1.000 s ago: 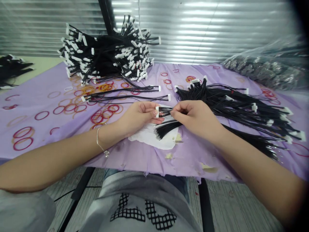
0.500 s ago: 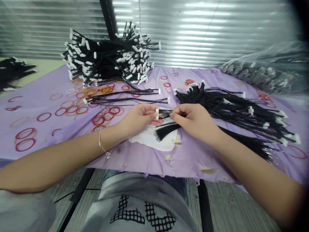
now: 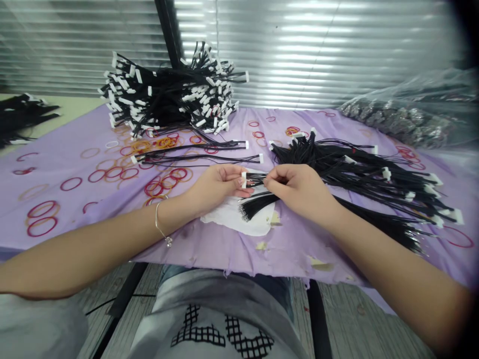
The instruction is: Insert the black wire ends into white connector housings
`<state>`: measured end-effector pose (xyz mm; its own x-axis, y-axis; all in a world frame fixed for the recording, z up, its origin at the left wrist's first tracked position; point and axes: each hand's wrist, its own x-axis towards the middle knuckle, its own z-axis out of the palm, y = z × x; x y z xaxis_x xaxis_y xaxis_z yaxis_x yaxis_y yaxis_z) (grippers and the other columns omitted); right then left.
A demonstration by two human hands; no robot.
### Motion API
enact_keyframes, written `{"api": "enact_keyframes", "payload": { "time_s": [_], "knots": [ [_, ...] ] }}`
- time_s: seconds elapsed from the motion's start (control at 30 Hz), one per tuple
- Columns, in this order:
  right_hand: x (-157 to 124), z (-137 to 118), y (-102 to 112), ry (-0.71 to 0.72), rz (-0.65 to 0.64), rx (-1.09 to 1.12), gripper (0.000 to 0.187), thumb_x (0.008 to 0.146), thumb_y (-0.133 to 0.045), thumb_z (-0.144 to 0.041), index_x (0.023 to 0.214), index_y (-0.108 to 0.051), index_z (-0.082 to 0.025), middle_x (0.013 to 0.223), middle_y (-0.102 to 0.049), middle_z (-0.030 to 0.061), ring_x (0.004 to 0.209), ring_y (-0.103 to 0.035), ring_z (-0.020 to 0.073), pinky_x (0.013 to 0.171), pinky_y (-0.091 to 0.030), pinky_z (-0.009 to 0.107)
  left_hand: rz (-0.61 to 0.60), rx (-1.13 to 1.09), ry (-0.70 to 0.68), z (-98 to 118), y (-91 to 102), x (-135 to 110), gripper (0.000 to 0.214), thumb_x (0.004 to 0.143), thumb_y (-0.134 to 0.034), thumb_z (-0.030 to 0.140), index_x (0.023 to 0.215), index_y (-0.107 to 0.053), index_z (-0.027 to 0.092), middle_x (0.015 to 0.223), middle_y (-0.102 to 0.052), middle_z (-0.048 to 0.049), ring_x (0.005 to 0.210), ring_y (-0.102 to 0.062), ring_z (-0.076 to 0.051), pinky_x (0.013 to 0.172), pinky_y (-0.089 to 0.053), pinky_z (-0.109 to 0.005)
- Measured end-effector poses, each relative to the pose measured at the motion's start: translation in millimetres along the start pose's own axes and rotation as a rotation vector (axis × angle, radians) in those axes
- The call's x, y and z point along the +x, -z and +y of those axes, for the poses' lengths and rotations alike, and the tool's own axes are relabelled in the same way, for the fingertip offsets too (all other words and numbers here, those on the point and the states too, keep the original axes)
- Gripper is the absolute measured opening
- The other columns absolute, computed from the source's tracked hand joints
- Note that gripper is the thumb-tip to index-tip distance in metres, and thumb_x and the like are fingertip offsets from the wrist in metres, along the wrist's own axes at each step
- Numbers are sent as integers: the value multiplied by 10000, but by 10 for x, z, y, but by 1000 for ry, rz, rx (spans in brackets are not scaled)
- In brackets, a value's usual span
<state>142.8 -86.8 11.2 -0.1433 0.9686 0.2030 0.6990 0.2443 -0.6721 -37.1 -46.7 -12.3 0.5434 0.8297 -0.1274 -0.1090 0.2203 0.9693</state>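
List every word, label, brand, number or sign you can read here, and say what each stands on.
No text reads with certainty.
Grey shirt: two large, black, grid-patterned shapes look like characters, but folds and the angle leave them unclear.
White connectors, plastic bag: no readable marking shows.

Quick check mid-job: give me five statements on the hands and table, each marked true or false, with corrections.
1. The left hand holds a white connector, with black wires between it and the right hand. True.
2. The right hand is open, touching nothing. False: it pinches those wires.
3. Rubber bands lie scattered on a purple tablecloth. True.
4. Every rubber band is red. False: some are orange.
5. A large pile of wire harnesses lies at the back, in front of the blinds. True.
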Motion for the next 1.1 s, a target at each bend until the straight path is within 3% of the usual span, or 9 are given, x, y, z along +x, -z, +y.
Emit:
{"api": "enact_keyframes", "payload": {
  "time_s": [1.1],
  "knots": [
    [-8, -12, -2, 43, -26, -3, 146, 730, -499, -157, 622, -589, -118, 542, -495, -26, 493, -365, 46, 476, -262, 191, 4, 32, 4, -4, 13, 3, 135, 775, -580, 80, 908, -565, 71, 769, -628, -26, 667, -645, -89, 681, -527, -184]
  ]
}}
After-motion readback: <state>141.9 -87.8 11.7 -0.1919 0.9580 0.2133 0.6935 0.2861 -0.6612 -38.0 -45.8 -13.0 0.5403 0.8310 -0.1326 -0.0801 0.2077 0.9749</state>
